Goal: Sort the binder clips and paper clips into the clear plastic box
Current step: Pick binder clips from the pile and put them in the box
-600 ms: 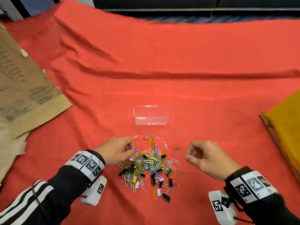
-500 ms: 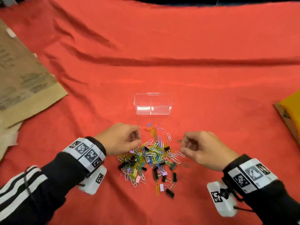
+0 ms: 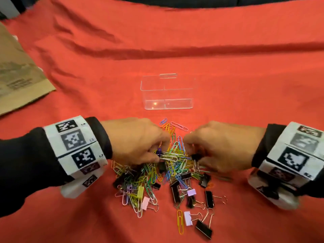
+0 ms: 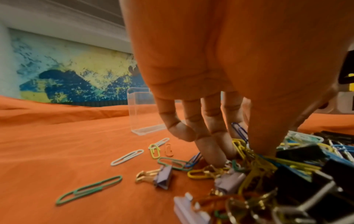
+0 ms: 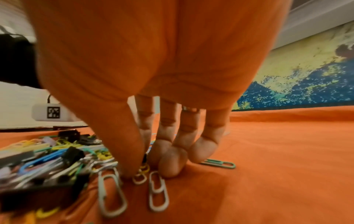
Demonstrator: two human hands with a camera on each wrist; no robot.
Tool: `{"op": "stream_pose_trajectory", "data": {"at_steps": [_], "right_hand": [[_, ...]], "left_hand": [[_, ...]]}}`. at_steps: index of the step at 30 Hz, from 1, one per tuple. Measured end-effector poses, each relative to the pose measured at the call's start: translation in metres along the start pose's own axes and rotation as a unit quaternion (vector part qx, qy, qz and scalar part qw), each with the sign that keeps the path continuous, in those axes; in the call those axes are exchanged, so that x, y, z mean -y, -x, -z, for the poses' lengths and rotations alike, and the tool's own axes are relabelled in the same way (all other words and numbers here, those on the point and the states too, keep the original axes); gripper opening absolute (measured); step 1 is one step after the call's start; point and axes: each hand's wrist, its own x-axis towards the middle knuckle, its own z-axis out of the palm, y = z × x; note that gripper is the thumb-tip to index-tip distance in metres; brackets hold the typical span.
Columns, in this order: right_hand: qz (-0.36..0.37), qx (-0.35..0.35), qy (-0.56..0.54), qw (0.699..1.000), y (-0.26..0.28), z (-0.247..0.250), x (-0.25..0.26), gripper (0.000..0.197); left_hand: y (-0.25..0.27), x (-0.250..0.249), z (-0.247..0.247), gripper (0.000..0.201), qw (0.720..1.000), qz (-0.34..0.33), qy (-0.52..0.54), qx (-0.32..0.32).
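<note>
Fingers of both hands are reaching down into the mixed pile of clips (image 3: 163,172) in the head view: the left hand (image 3: 135,142) is coming in from the left with thumb and forefinger closing on a small purple binder clip (image 3: 159,152), and the right hand (image 3: 222,146) is coming in from the right with its fingertips curled onto a black binder clip (image 3: 195,157), though whether it is actually pinching it I cannot tell. Clear plastic box (image 3: 167,92) is standing upright on the red cloth (image 3: 228,76) just beyond the pile, its two compartments showing no clips. Brown paper bag (image 3: 19,74) is lying at far left. Left wrist view: the fingers (image 4: 210,133) are hanging downward, slightly spread, tips pressing among yellow and blue paper clips (image 4: 243,145); thumb is bearing on the tangle, and the pinch point is hidden. A lilac binder clip (image 4: 162,177) and a green paper clip (image 4: 90,189) are lying loose on the cloth nearby; the box (image 4: 141,115) is showing behind the fingers. Right wrist view: thumb (image 5: 122,148) and fingers are pointing down, close together, tips touching the cloth at the pile's edge, with white paper clips (image 5: 159,192) lying just beside them and a green paper clip (image 5: 220,164) under the little finger.
</note>
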Motion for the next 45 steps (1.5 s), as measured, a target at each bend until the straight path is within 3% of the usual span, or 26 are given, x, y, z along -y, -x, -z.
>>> {"op": "stream_pose_trajectory", "data": {"at_steps": [3,7,11,16,19,24,28,35,40,45], "right_hand": [[-0.004,-0.023,0.036,0.999,0.002,-0.003,0.004,0.015],[-0.041,-0.082,0.06,0.994,0.013,-0.012,0.013,0.008],[-0.092,-0.153,0.041,0.983,0.039,-0.008,0.04,0.011],[-0.144,-0.17,0.069,0.973,0.066,0.004,0.075,0.007],[-0.165,-0.179,0.084,0.966,0.07,0.01,0.08,0.005],[-0.163,-0.181,0.066,0.968,0.056,0.007,0.06,0.01],[-0.142,-0.185,0.051,0.971,0.036,0.008,0.029,0.008],[-0.093,-0.243,-0.017,0.965,0.039,0.016,0.001,0.009],[-0.075,-0.263,-0.045,0.961,0.054,0.03,-0.002,0.007],[-0.088,-0.297,-0.062,0.949,0.049,0.048,-0.008,0.004]], "left_hand": [[0.001,-0.004,0.0,0.015,1.0,0.001,-0.005,-0.023],[0.016,-0.009,-0.004,0.008,0.993,0.028,-0.008,-0.112],[0.048,-0.02,-0.018,0.026,0.985,0.056,0.03,-0.159],[0.061,-0.051,-0.025,0.026,0.979,0.024,-0.009,-0.204],[0.048,-0.071,-0.024,0.032,0.982,-0.009,-0.002,-0.191],[0.012,-0.073,-0.029,0.033,0.992,-0.073,-0.012,-0.099],[0.001,-0.055,-0.02,0.019,0.987,-0.088,0.021,-0.136],[0.022,-0.019,0.022,0.007,0.977,0.009,0.093,-0.193],[0.006,0.033,0.073,0.013,0.925,0.136,0.012,-0.354],[-0.038,0.073,0.074,0.011,0.933,0.221,-0.038,-0.28]]}}
